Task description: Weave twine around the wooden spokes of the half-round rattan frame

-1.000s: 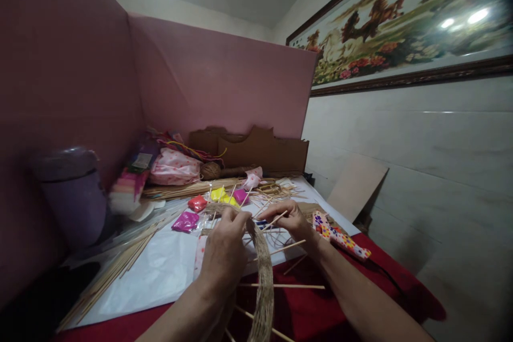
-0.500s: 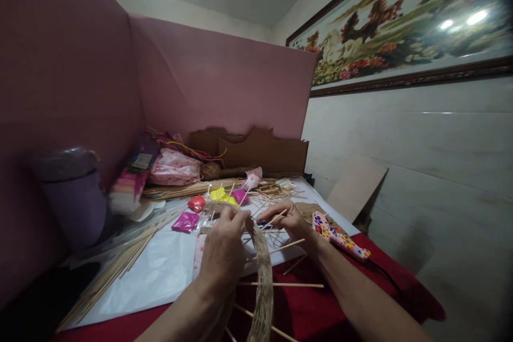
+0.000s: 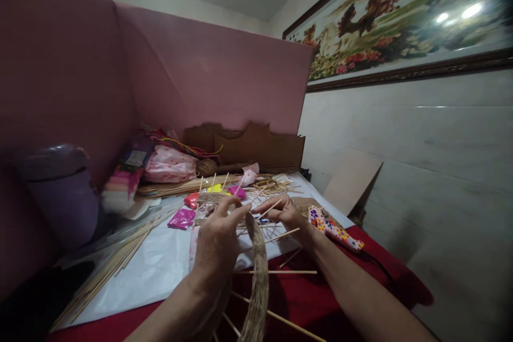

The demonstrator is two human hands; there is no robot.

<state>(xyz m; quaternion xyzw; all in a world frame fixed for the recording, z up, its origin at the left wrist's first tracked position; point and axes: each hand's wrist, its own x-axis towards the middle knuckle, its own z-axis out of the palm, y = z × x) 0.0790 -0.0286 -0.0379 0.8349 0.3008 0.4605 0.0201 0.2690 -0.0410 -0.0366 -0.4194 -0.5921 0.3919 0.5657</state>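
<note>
Twine band (image 3: 259,262) curves up from bottom centre of the frame, sticks (image 3: 286,272) poking out both sides. Left hand (image 3: 216,235) is pinching it near the middle; right hand (image 3: 290,216) has its fingers bunched just beside it, can't tell on what. Red cloth (image 3: 385,262) shows between band and right forearm (image 3: 352,278), edge at lower right. Versus a second ago, the table stuff sits slightly further left and higher.

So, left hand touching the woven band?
Touching. The head view shows it: the left hand grips the woven band, which comes out from under its thumb.
</note>
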